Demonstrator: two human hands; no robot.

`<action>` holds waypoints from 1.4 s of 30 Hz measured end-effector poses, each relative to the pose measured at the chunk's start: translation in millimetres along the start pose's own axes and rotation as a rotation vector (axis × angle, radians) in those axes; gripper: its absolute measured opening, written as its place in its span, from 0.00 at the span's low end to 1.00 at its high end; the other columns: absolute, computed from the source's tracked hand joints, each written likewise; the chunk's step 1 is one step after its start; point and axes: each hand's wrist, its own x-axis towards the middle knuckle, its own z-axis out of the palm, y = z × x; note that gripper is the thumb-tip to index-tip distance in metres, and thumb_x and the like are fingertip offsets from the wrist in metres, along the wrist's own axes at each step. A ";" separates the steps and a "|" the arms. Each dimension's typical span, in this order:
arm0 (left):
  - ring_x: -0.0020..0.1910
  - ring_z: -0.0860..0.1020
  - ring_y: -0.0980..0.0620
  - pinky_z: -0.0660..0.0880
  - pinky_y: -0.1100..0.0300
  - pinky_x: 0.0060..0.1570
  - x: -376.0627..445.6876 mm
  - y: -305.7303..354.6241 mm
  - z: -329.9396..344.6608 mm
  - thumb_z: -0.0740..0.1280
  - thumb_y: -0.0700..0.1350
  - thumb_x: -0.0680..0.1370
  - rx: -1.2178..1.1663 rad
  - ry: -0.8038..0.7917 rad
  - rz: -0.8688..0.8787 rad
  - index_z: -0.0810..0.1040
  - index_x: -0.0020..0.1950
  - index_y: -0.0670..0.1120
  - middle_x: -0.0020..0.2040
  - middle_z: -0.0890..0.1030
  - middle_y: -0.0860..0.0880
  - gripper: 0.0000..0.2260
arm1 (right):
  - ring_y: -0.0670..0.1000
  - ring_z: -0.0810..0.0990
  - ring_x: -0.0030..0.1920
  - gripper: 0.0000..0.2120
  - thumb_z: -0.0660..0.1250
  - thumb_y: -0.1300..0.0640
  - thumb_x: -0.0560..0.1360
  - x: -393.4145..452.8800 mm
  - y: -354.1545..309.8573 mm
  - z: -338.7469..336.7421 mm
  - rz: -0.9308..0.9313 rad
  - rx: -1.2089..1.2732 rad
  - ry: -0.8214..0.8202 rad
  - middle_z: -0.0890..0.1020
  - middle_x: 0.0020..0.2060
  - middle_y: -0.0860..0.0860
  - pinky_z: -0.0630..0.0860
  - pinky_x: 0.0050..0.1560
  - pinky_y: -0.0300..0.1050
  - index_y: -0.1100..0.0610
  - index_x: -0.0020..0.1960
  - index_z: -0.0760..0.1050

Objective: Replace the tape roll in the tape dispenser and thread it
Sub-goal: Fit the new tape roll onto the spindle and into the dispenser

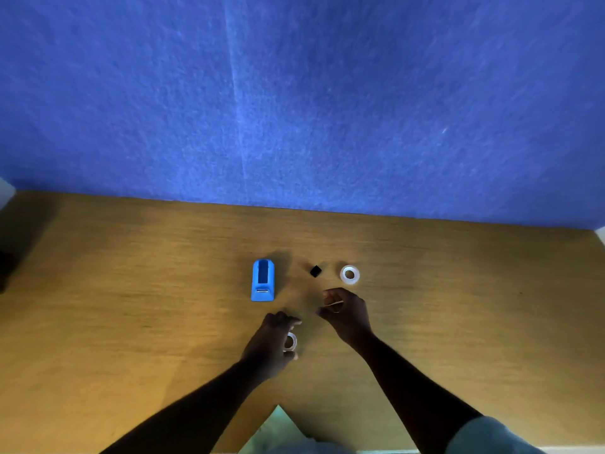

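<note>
Your left hand (273, 342) is closed around a clear tape roll (290, 341), held just above the wooden table (131, 306), nearer to you than the blue tape dispenser (263, 280) and slightly to its right. Your right hand (343, 311) is pinched narrow on what appears to be the free tape end (334, 303); the strand between the hands is too faint to confirm.

Judged step: peeling a leader off the roll before loading.

1. Keep the roll steady in the left hand and let it turn as you pull.
2. Draw the end straight, in line with the roll, so the tape does not split or fold onto itself.
3. Pull out only a short leader, enough to reach the cutter at the dispenser's near end.

The dispenser stands on the table with its roll bay apparently vacant.

Count:
- Tape dispenser: one.
- Tape rolls: two, one in your left hand and one second roll (349, 274) lying flat, well right of the dispenser.
- Small black piece (315, 271): one, between the dispenser and the second roll; probably the core hub, but this cannot be confirmed.
</note>
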 end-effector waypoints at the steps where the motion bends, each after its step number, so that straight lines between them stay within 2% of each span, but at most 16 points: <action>1: 0.65 0.68 0.55 0.72 0.60 0.64 3.6 0.1 -2.1 0.76 0.51 0.71 0.005 0.008 0.008 0.71 0.72 0.54 0.65 0.73 0.55 0.31 | 0.48 0.87 0.43 0.17 0.82 0.58 0.67 3.1 0.6 -0.8 0.005 0.003 0.005 0.87 0.43 0.49 0.81 0.49 0.45 0.56 0.55 0.85; 4: 0.66 0.70 0.54 0.72 0.58 0.66 19.5 4.4 -9.3 0.73 0.53 0.74 -0.001 0.070 0.028 0.72 0.71 0.52 0.65 0.75 0.53 0.26 | 0.45 0.86 0.41 0.15 0.81 0.57 0.67 13.6 1.2 -4.7 0.013 -0.013 0.031 0.86 0.42 0.46 0.80 0.48 0.41 0.54 0.53 0.85; 6: 0.68 0.70 0.53 0.71 0.58 0.68 34.5 9.7 -14.6 0.71 0.50 0.77 0.001 0.103 0.024 0.72 0.71 0.52 0.66 0.73 0.52 0.23 | 0.45 0.86 0.43 0.15 0.81 0.56 0.68 21.0 1.5 -9.2 0.011 -0.042 0.050 0.86 0.44 0.46 0.82 0.50 0.44 0.54 0.54 0.85; 11: 0.70 0.69 0.51 0.71 0.57 0.69 78.2 28.3 -32.9 0.67 0.43 0.79 0.054 0.119 0.079 0.68 0.75 0.51 0.71 0.70 0.52 0.24 | 0.52 0.81 0.61 0.21 0.79 0.54 0.72 40.2 0.4 -23.2 -0.078 -0.327 0.108 0.80 0.63 0.50 0.81 0.60 0.47 0.52 0.64 0.81; 13: 0.73 0.67 0.51 0.70 0.55 0.71 93.3 35.6 -38.1 0.65 0.39 0.79 0.074 0.115 0.091 0.66 0.76 0.52 0.74 0.68 0.53 0.26 | 0.55 0.75 0.66 0.24 0.78 0.54 0.73 47.9 -0.4 -28.3 -0.089 -0.420 0.077 0.75 0.68 0.50 0.77 0.63 0.47 0.50 0.68 0.79; 18: 0.74 0.66 0.50 0.70 0.55 0.72 124.7 48.6 -35.3 0.63 0.30 0.76 0.108 0.088 0.069 0.67 0.77 0.54 0.78 0.65 0.56 0.32 | 0.57 0.62 0.78 0.32 0.75 0.52 0.75 62.0 2.0 -34.0 -0.080 -0.558 -0.054 0.62 0.79 0.47 0.76 0.69 0.54 0.43 0.76 0.69; 21: 0.74 0.66 0.51 0.72 0.54 0.70 137.0 49.1 -31.9 0.63 0.30 0.76 0.120 0.066 0.053 0.68 0.76 0.55 0.78 0.64 0.57 0.32 | 0.56 0.65 0.76 0.30 0.73 0.55 0.77 67.4 5.7 -32.3 -0.089 -0.543 -0.074 0.64 0.79 0.47 0.76 0.69 0.53 0.42 0.76 0.69; 24: 0.72 0.68 0.50 0.75 0.53 0.67 143.5 46.2 -28.2 0.63 0.29 0.76 0.129 0.065 0.020 0.71 0.74 0.56 0.76 0.67 0.56 0.31 | 0.55 0.70 0.71 0.26 0.72 0.59 0.77 69.4 9.6 -29.9 -0.106 -0.538 -0.036 0.69 0.75 0.47 0.78 0.65 0.48 0.44 0.72 0.74; 27: 0.68 0.71 0.49 0.77 0.53 0.63 147.0 44.2 -26.3 0.63 0.28 0.76 0.134 0.083 -0.004 0.76 0.70 0.52 0.70 0.73 0.52 0.27 | 0.54 0.73 0.67 0.22 0.71 0.63 0.76 70.8 11.0 -28.9 -0.107 -0.534 -0.003 0.73 0.70 0.47 0.79 0.60 0.44 0.46 0.66 0.79; 30: 0.62 0.74 0.50 0.78 0.56 0.58 146.5 40.7 -28.3 0.64 0.31 0.77 0.102 0.117 -0.024 0.80 0.62 0.49 0.62 0.77 0.51 0.19 | 0.54 0.75 0.64 0.21 0.71 0.64 0.75 72.1 10.9 -29.3 -0.104 -0.540 0.000 0.75 0.68 0.48 0.78 0.57 0.43 0.46 0.65 0.80; 33: 0.60 0.77 0.51 0.78 0.56 0.59 142.6 39.3 -31.9 0.69 0.34 0.76 -0.016 0.138 -0.084 0.81 0.59 0.49 0.59 0.79 0.50 0.15 | 0.55 0.76 0.62 0.21 0.72 0.63 0.75 72.4 8.9 -28.4 -0.114 -0.513 0.016 0.76 0.66 0.49 0.76 0.57 0.43 0.47 0.65 0.79; 38: 0.56 0.81 0.53 0.79 0.56 0.59 125.8 42.7 -40.7 0.74 0.39 0.74 -0.293 0.196 -0.154 0.80 0.61 0.46 0.56 0.83 0.49 0.16 | 0.53 0.81 0.58 0.21 0.75 0.60 0.73 65.9 -0.5 -21.1 -0.155 -0.279 0.045 0.79 0.64 0.51 0.79 0.59 0.46 0.49 0.65 0.79; 42: 0.50 0.84 0.52 0.81 0.61 0.51 105.5 39.4 -52.1 0.76 0.37 0.72 -0.488 0.213 -0.182 0.81 0.55 0.43 0.49 0.85 0.49 0.12 | 0.49 0.81 0.59 0.21 0.74 0.62 0.76 51.0 -11.1 -12.9 -0.182 -0.027 0.054 0.80 0.62 0.50 0.77 0.55 0.34 0.49 0.67 0.79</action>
